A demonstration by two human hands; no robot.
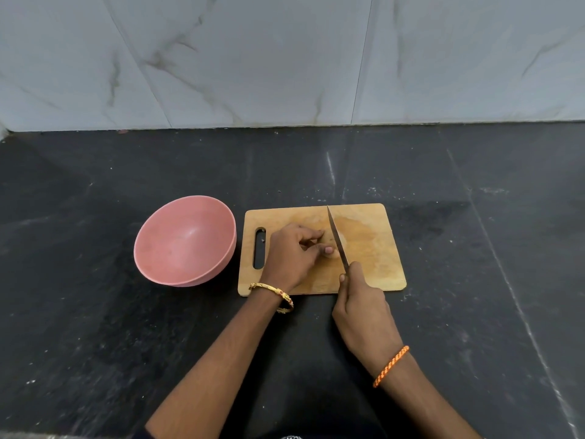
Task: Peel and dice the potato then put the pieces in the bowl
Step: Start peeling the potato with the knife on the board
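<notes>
- Both our forearms enter from the bottom of the frame, nearest the lens, and reach up toward the centre over the dark stone counter (95, 280), the largest thing in view.
- Behind it, a pale marbled wall (285, 58) fills the upper half of the frame.
- At centre, the wooden cutting board (373, 248) lies with its long side running left to right and its handle slot at the left end.
- Just left of the board, not quite touching it, sits the pink bowl (185, 240), tilted a little toward us; we see nothing inside it.
- Our right hand (364, 308), lower right of the board, is wrapped round the handle of the knife (337, 237), forefinger up near the blade.
- Our left hand (292, 255) rests on the middle of the board, fingers curled over and pinching the potato (330, 253).
- That blade runs from the hand up and slightly left, its tip near the board's far edge.
- Smallest is the potato itself, a pale sliver showing between the left fingertips and the blade; its shape and long axis we cannot tell, nor whether it is fully peeled.
- What the next cut turns on, as we judge it: the blade sits just right of the left fingertips, almost touching them, so the left hand is the nearer to the potato and must keep its tips tucked.
</notes>
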